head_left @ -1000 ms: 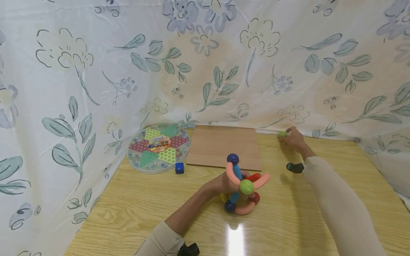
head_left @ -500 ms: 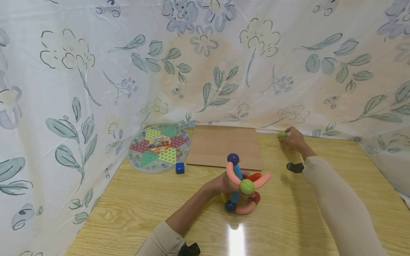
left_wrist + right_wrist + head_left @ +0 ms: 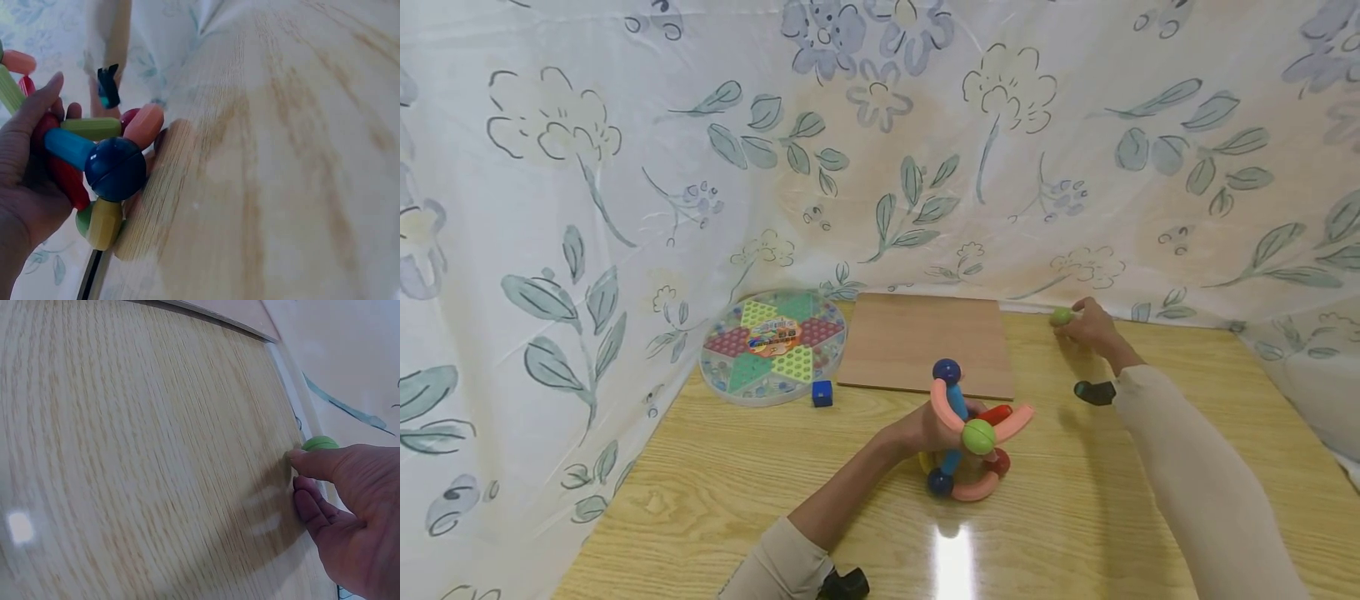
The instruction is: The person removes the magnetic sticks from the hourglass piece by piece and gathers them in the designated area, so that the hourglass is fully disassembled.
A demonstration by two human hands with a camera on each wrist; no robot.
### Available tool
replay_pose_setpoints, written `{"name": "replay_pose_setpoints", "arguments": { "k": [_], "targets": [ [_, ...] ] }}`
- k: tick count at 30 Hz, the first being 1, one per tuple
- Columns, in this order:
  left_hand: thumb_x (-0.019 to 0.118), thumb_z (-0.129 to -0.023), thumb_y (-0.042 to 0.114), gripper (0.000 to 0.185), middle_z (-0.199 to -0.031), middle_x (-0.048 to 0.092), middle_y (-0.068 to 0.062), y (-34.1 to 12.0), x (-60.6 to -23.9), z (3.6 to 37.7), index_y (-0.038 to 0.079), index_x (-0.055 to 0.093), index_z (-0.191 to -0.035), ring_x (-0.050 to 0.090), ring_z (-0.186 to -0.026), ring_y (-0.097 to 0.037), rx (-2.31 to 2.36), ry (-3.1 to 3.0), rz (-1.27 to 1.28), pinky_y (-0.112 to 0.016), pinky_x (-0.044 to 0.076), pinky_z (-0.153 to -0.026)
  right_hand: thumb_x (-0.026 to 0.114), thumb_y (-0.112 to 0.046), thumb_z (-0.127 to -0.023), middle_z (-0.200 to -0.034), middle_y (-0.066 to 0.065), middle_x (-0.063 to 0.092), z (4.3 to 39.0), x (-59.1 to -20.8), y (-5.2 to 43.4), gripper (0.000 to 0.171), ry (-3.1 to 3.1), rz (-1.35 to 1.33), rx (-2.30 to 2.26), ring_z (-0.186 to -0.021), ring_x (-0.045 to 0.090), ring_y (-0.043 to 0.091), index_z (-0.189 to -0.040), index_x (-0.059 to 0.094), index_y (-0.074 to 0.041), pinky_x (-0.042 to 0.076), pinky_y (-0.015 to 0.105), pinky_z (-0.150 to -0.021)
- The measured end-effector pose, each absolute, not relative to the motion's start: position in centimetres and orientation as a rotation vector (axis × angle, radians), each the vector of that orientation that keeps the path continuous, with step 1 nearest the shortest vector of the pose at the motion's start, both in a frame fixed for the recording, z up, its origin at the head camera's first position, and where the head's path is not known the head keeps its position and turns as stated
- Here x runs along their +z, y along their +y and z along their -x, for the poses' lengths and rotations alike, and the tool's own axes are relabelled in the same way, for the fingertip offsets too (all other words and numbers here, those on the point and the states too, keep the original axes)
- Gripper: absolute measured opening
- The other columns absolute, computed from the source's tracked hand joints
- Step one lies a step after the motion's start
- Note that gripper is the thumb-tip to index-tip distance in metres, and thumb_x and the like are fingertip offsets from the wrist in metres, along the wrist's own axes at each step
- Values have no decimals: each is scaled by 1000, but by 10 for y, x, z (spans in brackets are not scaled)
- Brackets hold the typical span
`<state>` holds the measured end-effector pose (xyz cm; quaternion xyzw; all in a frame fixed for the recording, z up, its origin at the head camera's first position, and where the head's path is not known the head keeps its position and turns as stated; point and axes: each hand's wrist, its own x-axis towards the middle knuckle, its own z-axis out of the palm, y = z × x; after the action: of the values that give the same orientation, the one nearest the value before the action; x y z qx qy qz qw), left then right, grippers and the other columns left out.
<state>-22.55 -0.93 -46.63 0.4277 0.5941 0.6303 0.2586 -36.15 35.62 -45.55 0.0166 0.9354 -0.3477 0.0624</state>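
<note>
A structure of magnetic rods and balls (image 3: 951,400) stands over the middle of the table, with curved pink, straight blue, red and yellow rods joined by dark blue, red and green balls. My left hand (image 3: 928,429) grips it from behind and is partly hidden by it. In the left wrist view, the thumb and fingers of the left hand (image 3: 31,156) wrap around red and blue rods, and a dark blue ball (image 3: 115,169) faces the camera. By the back edge, my right hand (image 3: 1088,325) pinches a green ball (image 3: 1061,316); its thumb lies against the green ball (image 3: 320,443).
Behind the structure lies a flat wooden board (image 3: 917,342). A round Chinese checkers board (image 3: 711,375) sits at the back left, with a small blue cube (image 3: 822,393) beside it. Floral cloth (image 3: 880,200) hangs along the back and sides of the table.
Very little differs. The right hand has tilted slightly at the green ball, and its sleeve has shifted a bit to the right. The left hand and the structure stay in place.
</note>
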Motion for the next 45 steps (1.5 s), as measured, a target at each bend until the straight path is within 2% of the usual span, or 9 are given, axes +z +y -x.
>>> {"name": "replay_pose_setpoints", "arguments": {
  "k": [2,9,15,18,22,24,31,38,45],
  "targets": [
    [85,-82,48,76,-110,71,-38,-10,-466,225,-16,66,-119,66,-86,-2,1707,1596,-1129,-17,48,-78,69,-18,-95,-131,42,44,359,-455,357,77,2815,-58,-1048,-116,48,50,-146,25,21,45,54,-98],
    [80,-69,79,111,-90,71,14,-9,-467,222,-19,63,-118,53,-72,-4,1692,1619,-1046,-19,39,-67,68,-18,-96,-147,48,31,346,-445,357,83,2800,-32,-1020,-130,39,58,-151,18,18,33,69,-115],
    [84,-78,60,85,-106,75,-29,-12,-465,220,-15,68,-115,72,-87,-14,1688,1597,-1055,-19,50,-79,67,-16,-99,-146,48,33,337,-430,356,83,2794,18,-1052,-124,43,55,-155,14,15,42,66,-106],
    [84,-82,50,69,-106,79,-15,-14,-463,221,-10,71,-114,70,-90,-4,1664,1649,-1044,-19,51,-84,69,-20,-99,-140,46,41,336,-424,355,85,2829,64,-1020,-121,48,53,-156,16,13,47,60,-98],
    [84,-85,44,59,-90,79,2,-11,-462,223,-9,72,-109,70,-82,-6,1642,1642,-1084,-18,46,-73,72,-19,-98,-131,45,48,330,-406,347,81,2936,162,-936,-117,52,54,-155,23,12,49,62,-93],
    [86,-85,41,56,-85,78,2,-10,-463,223,-8,72,-108,66,-75,-6,1641,1643,-1105,-17,42,-67,71,-18,-98,-129,43,49,324,-394,339,77,2969,226,-909,-115,55,56,-154,27,12,49,63,-92],
    [84,-76,67,92,-100,77,-26,-10,-467,225,-17,69,-109,74,-87,-9,1670,1567,-1104,-20,51,-81,74,-19,-98,-121,34,58,301,-355,295,60,2990,525,-853,-107,67,50,-144,45,7,57,56,-86],
    [84,-86,45,56,-86,69,7,-15,-461,228,-6,68,-102,59,-76,-6,1584,1677,-1183,-20,45,-73,76,-8,-95,-112,21,70,281,-350,243,39,2826,893,-821,-101,73,34,-129,60,2,62,48,-89],
    [83,-84,56,75,-92,68,-37,-14,-464,229,-14,67,-106,66,-75,-3,1629,1536,-1246,-18,48,-73,68,-12,-102,-131,16,69,268,-374,207,37,2355,1119,-1034,-120,69,35,-138,61,-6,60,41,-99]
  ]
}}
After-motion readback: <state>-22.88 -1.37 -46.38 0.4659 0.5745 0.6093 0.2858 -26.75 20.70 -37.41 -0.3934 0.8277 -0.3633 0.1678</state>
